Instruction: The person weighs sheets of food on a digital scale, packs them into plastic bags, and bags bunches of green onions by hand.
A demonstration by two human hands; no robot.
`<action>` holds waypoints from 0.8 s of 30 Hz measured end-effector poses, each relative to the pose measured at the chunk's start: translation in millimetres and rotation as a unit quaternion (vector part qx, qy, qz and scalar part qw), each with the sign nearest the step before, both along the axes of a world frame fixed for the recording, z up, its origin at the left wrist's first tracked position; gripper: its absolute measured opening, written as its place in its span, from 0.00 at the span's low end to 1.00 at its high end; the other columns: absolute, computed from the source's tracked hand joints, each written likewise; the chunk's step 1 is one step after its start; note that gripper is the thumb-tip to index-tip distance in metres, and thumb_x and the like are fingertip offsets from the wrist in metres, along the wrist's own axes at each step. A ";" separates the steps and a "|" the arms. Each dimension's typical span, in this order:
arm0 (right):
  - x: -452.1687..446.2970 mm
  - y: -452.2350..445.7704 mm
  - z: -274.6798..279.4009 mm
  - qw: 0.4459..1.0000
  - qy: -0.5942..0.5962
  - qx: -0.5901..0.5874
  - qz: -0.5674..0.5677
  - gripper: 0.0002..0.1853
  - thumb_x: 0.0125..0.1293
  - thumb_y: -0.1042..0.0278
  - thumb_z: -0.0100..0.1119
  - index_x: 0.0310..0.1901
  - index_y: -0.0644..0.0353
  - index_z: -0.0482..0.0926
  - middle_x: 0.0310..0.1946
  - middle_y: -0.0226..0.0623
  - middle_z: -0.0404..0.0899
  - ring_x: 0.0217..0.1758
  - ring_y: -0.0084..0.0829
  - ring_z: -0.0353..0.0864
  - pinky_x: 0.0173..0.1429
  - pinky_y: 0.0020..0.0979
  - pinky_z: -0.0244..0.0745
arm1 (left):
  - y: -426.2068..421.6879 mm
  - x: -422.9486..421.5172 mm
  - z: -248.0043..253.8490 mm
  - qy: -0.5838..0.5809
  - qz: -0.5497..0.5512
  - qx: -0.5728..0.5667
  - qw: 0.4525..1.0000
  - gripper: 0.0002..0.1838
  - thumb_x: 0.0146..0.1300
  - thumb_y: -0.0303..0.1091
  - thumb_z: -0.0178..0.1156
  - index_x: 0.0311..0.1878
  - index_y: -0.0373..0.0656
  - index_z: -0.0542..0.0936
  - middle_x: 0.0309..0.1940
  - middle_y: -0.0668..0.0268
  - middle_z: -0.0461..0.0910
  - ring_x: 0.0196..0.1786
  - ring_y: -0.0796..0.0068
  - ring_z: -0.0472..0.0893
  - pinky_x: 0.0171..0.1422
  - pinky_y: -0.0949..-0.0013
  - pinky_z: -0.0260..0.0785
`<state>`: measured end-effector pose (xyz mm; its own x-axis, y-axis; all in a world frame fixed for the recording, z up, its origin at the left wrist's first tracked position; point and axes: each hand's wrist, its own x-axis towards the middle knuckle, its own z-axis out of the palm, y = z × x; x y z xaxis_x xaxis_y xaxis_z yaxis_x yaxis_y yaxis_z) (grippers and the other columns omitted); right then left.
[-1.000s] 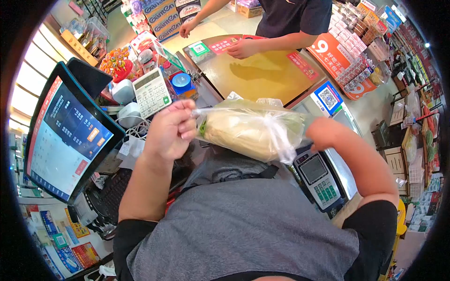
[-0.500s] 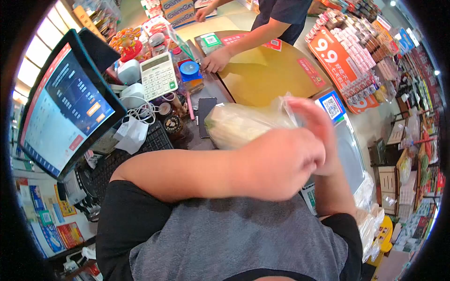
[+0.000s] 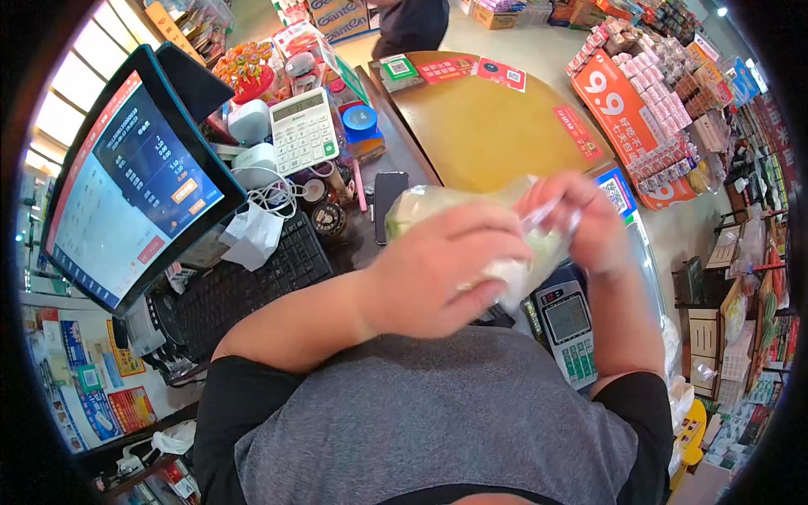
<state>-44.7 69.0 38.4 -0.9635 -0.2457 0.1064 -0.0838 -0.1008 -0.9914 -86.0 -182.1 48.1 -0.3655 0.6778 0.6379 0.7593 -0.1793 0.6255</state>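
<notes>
A clear plastic bag (image 3: 412, 205) with a pale, greenish vegetable inside lies in front of my body, partly hidden by my hands. My left hand (image 3: 446, 268) is wrapped over the near side of the bag, its fingers curled around the plastic. To the right, my right hand (image 3: 585, 217) pinches gathered plastic at the bag's right end. A keypad scale (image 3: 566, 320) sits below my right hand. Left of the bag, a dark phone (image 3: 389, 202) rests on the counter.
A monitor (image 3: 139, 181) and black keyboard (image 3: 244, 290) are at the left. A calculator (image 3: 303, 130), blue-lidded container (image 3: 359, 122) and jars stand behind. Beyond the yellow-brown countertop (image 3: 488, 126), a person's dark clothing (image 3: 412, 27) shows. Sale goods (image 3: 623, 118) stand at the right.
My left hand has come across onto the bag, and my right hand has moved in toward its gathered end. The other person has moved back from the counter, and their hands are out of view.
</notes>
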 end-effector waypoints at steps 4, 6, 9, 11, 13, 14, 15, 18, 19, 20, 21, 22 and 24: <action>-35.0 38.7 33.9 0.963 0.100 -0.182 -0.172 0.04 0.70 0.75 0.52 0.42 0.61 0.77 0.31 0.30 0.72 0.37 0.27 0.74 0.50 0.32 0.75 | -38.5 -7.3 -44.1 -0.090 0.070 -0.094 0.989 0.14 0.61 0.25 0.62 0.50 0.38 0.80 0.49 0.59 0.79 0.52 0.62 0.80 0.60 0.62 0.72; -36.9 45.3 44.1 0.943 0.129 -0.180 -0.248 0.05 0.74 0.71 0.52 0.44 0.62 0.75 0.32 0.29 0.70 0.36 0.25 0.70 0.52 0.31 0.73 | -60.6 0.1 -58.8 -0.228 0.084 -0.159 0.957 0.12 0.63 0.25 0.61 0.50 0.38 0.81 0.47 0.60 0.79 0.51 0.67 0.80 0.59 0.65 0.72; -44.0 64.1 43.7 0.908 0.180 -0.196 -0.323 0.03 0.74 0.74 0.51 0.41 0.63 0.74 0.32 0.31 0.70 0.36 0.26 0.70 0.51 0.30 0.72 | -94.3 14.8 -94.2 -0.325 0.126 -0.201 0.915 0.10 0.65 0.28 0.61 0.49 0.38 0.82 0.44 0.61 0.80 0.46 0.70 0.80 0.54 0.68 0.73; -46.3 63.2 33.0 0.902 0.179 -0.149 -0.365 0.04 0.73 0.76 0.51 0.38 0.62 0.74 0.30 0.31 0.70 0.36 0.26 0.70 0.50 0.30 0.71 | -115.2 27.6 -114.2 -0.353 0.155 -0.219 0.896 0.10 0.66 0.29 0.61 0.49 0.38 0.83 0.42 0.63 0.80 0.43 0.72 0.80 0.51 0.70 0.72; -46.8 57.2 14.8 0.906 0.163 -0.049 -0.388 0.07 0.69 0.80 0.50 0.32 0.59 0.74 0.28 0.29 0.70 0.35 0.26 0.70 0.50 0.29 0.69 | -133.5 41.0 -126.4 -0.408 0.166 -0.230 0.868 0.10 0.67 0.31 0.61 0.49 0.40 0.84 0.41 0.66 0.79 0.43 0.76 0.78 0.50 0.72 0.72; -45.0 52.2 1.8 0.921 0.144 0.069 -0.356 0.07 0.66 0.81 0.49 0.32 0.59 0.75 0.28 0.28 0.72 0.36 0.26 0.71 0.50 0.28 0.69 | -141.3 44.6 -130.4 -0.425 0.159 -0.231 0.861 0.10 0.67 0.31 0.62 0.49 0.40 0.84 0.42 0.67 0.79 0.44 0.77 0.78 0.50 0.72 0.72; -43.0 46.9 -12.6 0.921 0.123 0.186 -0.319 0.07 0.63 0.83 0.49 0.32 0.60 0.75 0.28 0.28 0.73 0.36 0.27 0.73 0.50 0.28 0.69 | -145.9 46.7 -132.4 -0.438 0.148 -0.236 0.855 0.11 0.67 0.32 0.63 0.49 0.40 0.85 0.42 0.67 0.79 0.44 0.77 0.78 0.50 0.72 0.72; -29.4 22.3 -34.1 0.844 -0.112 0.503 -0.149 0.15 0.59 0.78 0.54 0.48 0.62 0.81 0.43 0.48 0.84 0.57 0.42 0.81 0.61 0.35 0.72 | -153.9 44.5 -133.8 -0.436 0.095 -0.243 0.862 0.12 0.66 0.34 0.64 0.50 0.41 0.85 0.44 0.66 0.80 0.46 0.74 0.79 0.52 0.71 0.73; -14.6 17.3 -30.4 0.828 -0.052 0.552 -0.085 0.19 0.59 0.76 0.57 0.54 0.62 0.79 0.50 0.50 0.82 0.62 0.43 0.78 0.66 0.35 0.70 | -154.7 42.8 -134.0 -0.427 0.075 -0.242 0.868 0.13 0.66 0.35 0.65 0.50 0.41 0.85 0.44 0.66 0.81 0.47 0.73 0.80 0.52 0.70 0.73; -2.2 14.0 -26.9 0.805 0.011 0.594 -0.019 0.24 0.59 0.75 0.59 0.60 0.62 0.78 0.58 0.51 0.79 0.67 0.45 0.75 0.70 0.35 0.67 | -156.1 40.2 -136.0 -0.410 0.063 -0.252 0.874 0.13 0.66 0.36 0.65 0.50 0.41 0.85 0.44 0.65 0.81 0.48 0.72 0.80 0.52 0.70 0.73; 6.3 9.3 -15.9 0.826 0.007 0.562 -0.037 0.27 0.59 0.75 0.60 0.63 0.62 0.75 0.62 0.49 0.76 0.69 0.43 0.73 0.73 0.35 0.65 | -158.7 36.6 -138.7 -0.392 0.054 -0.263 0.880 0.13 0.66 0.37 0.65 0.51 0.42 0.85 0.44 0.65 0.81 0.49 0.71 0.80 0.53 0.69 0.73; 14.3 2.2 0.9 0.848 0.002 0.527 -0.055 0.30 0.59 0.74 0.60 0.66 0.62 0.73 0.65 0.48 0.74 0.70 0.42 0.71 0.75 0.34 0.62 | -161.9 33.5 -139.2 -0.374 0.045 -0.276 0.884 0.14 0.66 0.37 0.65 0.51 0.42 0.85 0.44 0.64 0.82 0.49 0.70 0.80 0.54 0.68 0.73; 34.2 -23.9 49.2 0.850 0.129 0.484 -0.162 0.30 0.58 0.74 0.58 0.65 0.65 0.73 0.65 0.47 0.74 0.69 0.41 0.73 0.74 0.38 0.64 | -165.6 28.3 -136.6 -0.351 0.026 -0.291 0.890 0.15 0.67 0.38 0.64 0.52 0.41 0.85 0.45 0.63 0.81 0.50 0.68 0.80 0.54 0.67 0.73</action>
<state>-10.5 45.1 87.6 -0.9726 -0.0647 0.2232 -0.1789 0.8214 -0.5415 -57.7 -347.7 -88.4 -0.5766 0.7886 -0.2133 0.1428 0.3544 0.9241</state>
